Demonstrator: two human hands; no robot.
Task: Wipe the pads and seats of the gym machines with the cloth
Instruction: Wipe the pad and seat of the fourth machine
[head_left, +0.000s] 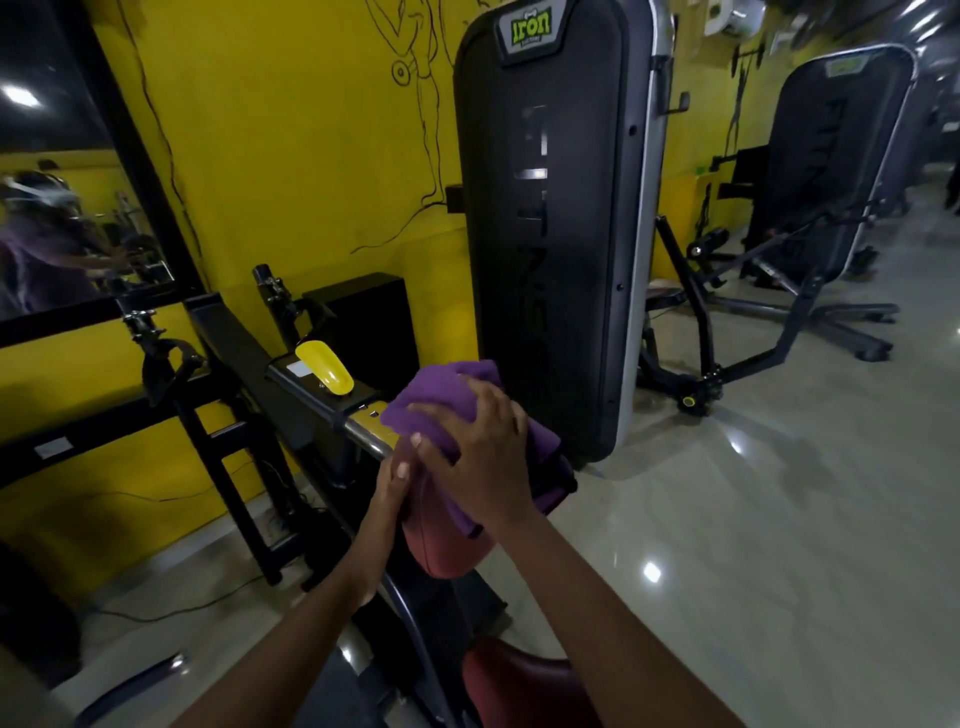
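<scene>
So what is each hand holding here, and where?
Right hand grips the bunched purple cloth from above; left hand holds the maroon pad by its left edge.
</scene>
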